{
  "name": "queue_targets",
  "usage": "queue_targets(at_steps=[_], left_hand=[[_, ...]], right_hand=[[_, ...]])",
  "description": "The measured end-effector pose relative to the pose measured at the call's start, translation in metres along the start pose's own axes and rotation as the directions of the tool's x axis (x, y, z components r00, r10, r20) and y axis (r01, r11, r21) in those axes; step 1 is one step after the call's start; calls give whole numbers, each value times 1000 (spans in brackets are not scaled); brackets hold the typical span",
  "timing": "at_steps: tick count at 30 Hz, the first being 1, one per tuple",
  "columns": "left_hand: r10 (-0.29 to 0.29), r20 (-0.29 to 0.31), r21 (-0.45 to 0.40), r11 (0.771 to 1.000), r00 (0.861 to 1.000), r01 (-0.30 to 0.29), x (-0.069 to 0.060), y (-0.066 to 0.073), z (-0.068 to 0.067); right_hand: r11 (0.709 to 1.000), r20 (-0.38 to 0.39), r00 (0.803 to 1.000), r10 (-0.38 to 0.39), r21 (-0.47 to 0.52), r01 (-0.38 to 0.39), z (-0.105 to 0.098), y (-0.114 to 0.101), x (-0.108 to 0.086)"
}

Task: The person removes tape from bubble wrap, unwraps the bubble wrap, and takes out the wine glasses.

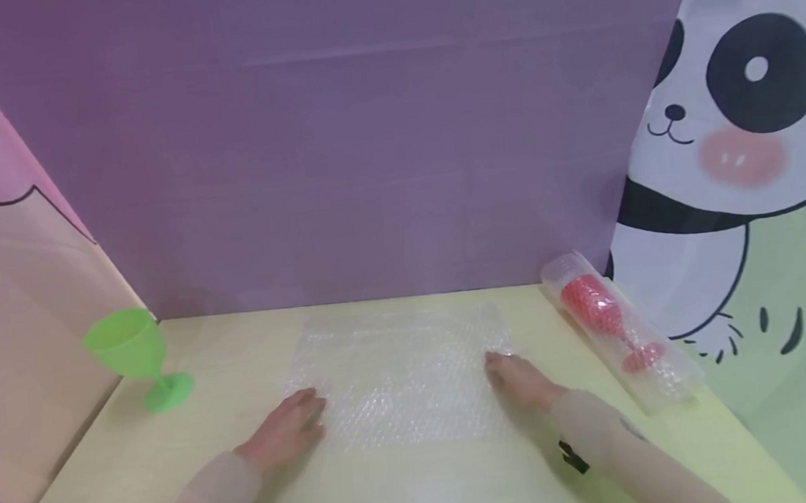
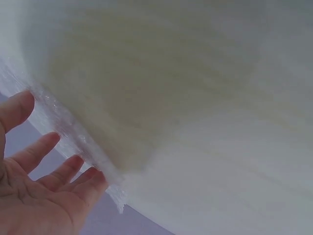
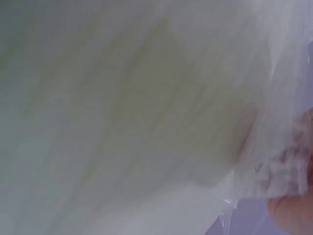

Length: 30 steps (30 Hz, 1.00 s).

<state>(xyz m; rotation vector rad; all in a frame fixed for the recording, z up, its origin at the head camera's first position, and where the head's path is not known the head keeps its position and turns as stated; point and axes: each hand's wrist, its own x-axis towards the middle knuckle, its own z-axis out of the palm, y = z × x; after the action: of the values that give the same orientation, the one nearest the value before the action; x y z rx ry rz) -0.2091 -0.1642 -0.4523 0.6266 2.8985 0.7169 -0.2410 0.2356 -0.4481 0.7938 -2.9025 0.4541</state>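
A clear sheet of bubble wrap (image 1: 399, 378) lies flat on the pale yellow table, between my two hands. My left hand (image 1: 285, 428) is at its left edge; in the left wrist view, its loosely spread fingers (image 2: 68, 169) touch the raised rim of the wrap (image 2: 83, 137). At the right edge is my right hand (image 1: 520, 379), its fingertips on the sheet. The right wrist view shows crinkled wrap (image 3: 271, 174) in front of part of that hand, so whether the fingers pinch it is unclear.
A green plastic goblet (image 1: 129, 348) stands upright on the left of the table (image 1: 393, 489). On the right edge lies a red goblet (image 1: 595, 307) rolled in bubble wrap. A purple backdrop (image 1: 366, 144) rises behind, with cartoon-printed panels along both sides.
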Motion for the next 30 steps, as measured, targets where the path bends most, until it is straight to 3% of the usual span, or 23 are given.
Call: queue_targets(at_steps=[8, 21, 30], left_hand=[[35, -32, 14, 999, 999, -34, 17, -3, 1], [-26, 19, -5, 1000, 999, 26, 38, -6, -4], [-16, 29, -1, 1000, 999, 16, 43, -8, -6]], right_hand=[[995, -51, 995, 82, -44, -84, 3, 7, 14], [984, -9, 987, 160, -78, -160, 4, 13, 28], [979, 13, 980, 201, -48, -200, 1, 13, 34]])
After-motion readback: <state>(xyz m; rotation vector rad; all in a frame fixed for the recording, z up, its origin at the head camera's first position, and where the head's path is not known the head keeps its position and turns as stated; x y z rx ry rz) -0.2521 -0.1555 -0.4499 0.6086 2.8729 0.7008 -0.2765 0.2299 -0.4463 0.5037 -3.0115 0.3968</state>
